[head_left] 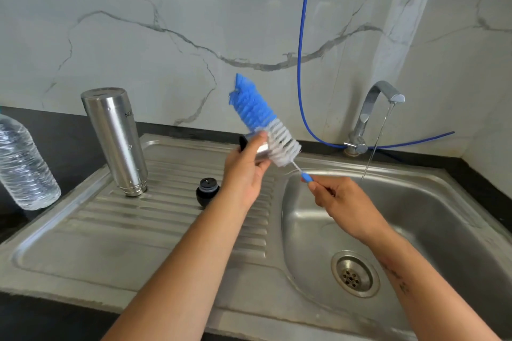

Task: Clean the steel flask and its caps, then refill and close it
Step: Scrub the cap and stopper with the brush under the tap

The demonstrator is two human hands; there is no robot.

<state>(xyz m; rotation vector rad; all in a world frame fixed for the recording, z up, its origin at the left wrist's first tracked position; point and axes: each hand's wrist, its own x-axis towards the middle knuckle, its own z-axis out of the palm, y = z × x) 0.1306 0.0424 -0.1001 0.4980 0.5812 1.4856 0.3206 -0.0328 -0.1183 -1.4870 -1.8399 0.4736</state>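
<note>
We work at a black desk (pixel 69 130) carrying a steel sink (pixel 443 216) with a ribbed drainboard (pixel 110 230), backed by marble-patterned wall. One tap (pixel 371 113) runs at 2 o'clock. One flask (pixel 116 141) stands inverted at 10 o'clock, one black inner cap (pixel 207 191) beside it. Our left hand (pixel 243 171) grips one steel cap (pixel 261 151); our right hand (pixel 340 202) clasps one bottle brush (pixel 263 119). One plastic bottle (pixel 22 166) stands at 9 o'clock.

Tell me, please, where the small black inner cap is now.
The small black inner cap stands on the ribbed drainboard, left of the basin, between the upside-down steel flask and the left hand.
</note>
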